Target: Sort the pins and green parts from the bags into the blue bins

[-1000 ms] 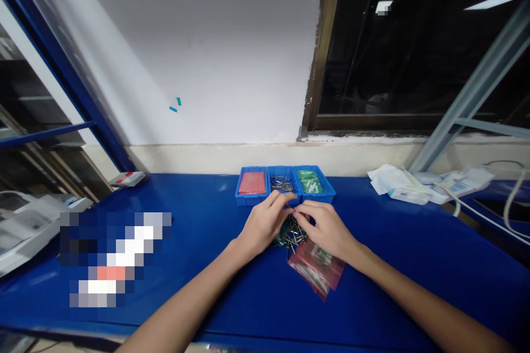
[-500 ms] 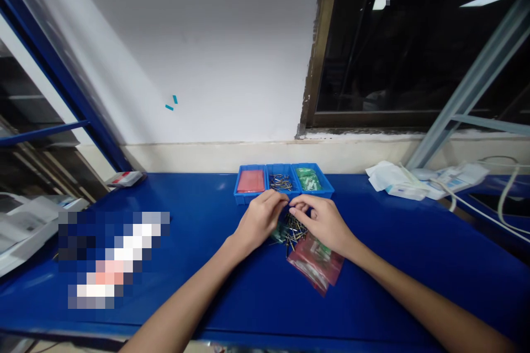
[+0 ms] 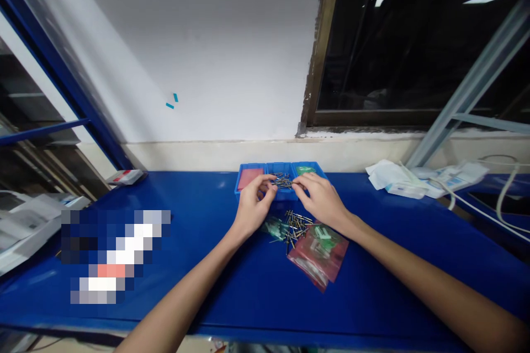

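My left hand [image 3: 254,204] hovers at the front of the blue bins, fingers curled, thumb and index tip slightly apart with nothing visible between them. Opposite it, my right hand [image 3: 325,198] reaches to the middle bin [image 3: 285,196], its thumb and index finger pinched together; what they hold is too small to make out. Slim gold-and-dark metal pins [image 3: 282,181] fill that bin. Below the hands lies a loose pile of similar metal pins [image 3: 297,225], between a greenish clear bag [image 3: 274,227] and a red plastic bag [image 3: 317,262] with green packets on it.
The left bin holds red bags [image 3: 249,176], and the right bin has green packets [image 3: 305,170]. Papers and wrappers [image 3: 397,179] lie at the back right beside white cables [image 3: 467,207]. A small box [image 3: 126,177] sits back left on the blue table [image 3: 186,265]; a blurred-out patch covers the left.
Both hands have moved forward from above the loose pile to the middle bin and spread slightly apart. The left fingers have parted. The pile and red bag are now more exposed.
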The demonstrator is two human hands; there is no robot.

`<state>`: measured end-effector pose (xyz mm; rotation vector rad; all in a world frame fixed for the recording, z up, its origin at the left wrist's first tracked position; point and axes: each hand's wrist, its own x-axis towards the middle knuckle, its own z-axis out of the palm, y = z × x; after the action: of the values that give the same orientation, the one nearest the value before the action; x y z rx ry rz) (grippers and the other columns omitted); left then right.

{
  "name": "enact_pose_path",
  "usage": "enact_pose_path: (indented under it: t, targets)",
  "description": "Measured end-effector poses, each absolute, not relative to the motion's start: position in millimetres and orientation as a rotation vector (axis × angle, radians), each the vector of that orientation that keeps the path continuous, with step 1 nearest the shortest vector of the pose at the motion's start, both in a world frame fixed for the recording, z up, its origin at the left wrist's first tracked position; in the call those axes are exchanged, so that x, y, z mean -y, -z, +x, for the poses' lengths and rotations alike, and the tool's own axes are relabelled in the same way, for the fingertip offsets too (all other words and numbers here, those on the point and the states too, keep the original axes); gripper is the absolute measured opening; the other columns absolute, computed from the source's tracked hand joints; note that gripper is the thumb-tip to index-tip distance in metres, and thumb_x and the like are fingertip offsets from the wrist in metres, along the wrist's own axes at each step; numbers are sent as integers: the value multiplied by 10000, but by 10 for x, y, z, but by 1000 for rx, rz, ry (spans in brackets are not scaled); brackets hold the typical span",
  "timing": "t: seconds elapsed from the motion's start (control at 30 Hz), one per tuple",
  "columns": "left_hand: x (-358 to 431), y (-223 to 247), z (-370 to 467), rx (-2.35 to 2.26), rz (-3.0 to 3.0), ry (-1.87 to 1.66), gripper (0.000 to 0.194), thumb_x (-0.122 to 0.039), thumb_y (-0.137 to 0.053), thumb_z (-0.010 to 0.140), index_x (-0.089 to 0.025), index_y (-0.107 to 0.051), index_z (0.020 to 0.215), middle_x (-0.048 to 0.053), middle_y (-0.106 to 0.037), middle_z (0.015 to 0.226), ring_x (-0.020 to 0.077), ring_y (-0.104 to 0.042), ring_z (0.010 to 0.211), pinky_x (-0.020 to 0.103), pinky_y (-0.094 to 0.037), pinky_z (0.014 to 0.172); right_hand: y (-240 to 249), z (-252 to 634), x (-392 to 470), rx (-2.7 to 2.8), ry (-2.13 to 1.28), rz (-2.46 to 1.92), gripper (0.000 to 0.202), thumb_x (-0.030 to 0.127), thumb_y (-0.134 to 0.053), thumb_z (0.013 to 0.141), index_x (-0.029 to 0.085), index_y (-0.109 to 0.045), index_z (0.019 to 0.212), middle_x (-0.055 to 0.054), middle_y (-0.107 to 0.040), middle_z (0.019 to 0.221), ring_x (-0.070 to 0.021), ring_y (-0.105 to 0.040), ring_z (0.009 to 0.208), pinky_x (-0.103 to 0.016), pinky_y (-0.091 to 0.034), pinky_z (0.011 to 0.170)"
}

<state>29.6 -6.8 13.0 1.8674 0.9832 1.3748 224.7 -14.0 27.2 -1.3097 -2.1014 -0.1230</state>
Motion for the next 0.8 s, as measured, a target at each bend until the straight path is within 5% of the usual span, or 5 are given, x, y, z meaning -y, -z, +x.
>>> enact_pose_path:
  t: [0.27, 0.47, 0.8]
  targets:
    - [-38, -86, 134, -1042, 2317, -1317, 193, -214, -512, 949, -164, -625, 1098, 20, -604, 817, 129, -550, 699, 250, -454, 654, -422, 2289, 122, 2168, 255, -1398, 254, 280, -491, 967, 171, -596, 1171, -106, -648, 1121, -255, -579, 1075, -369, -483, 844]
    - [8, -80, 165, -988, 2555, -1078, 196, -175, -480, 954, -157, -649, 1052, 49, -638, 893, 151, -593, 762, 289, -485, 714, -297, 2355, 367, 2206, -51, -1438, 175, 245, -509, 948, 200, -656, 1031, -43, -690, 889, -176, -625, 776, -295, -456, 675]
    - [4, 53, 230, -816, 2780, -672, 265, -184, -503, 972, -194, -704, 1144, 68, -718, 1078, 200, -640, 977, 327, -502, 895, -63, 2386, 381, 2326, -68, -1540, 172, 229, -499, 964, 231, -669, 988, -43, -679, 979, -187, -640, 900, -252, -402, 668]
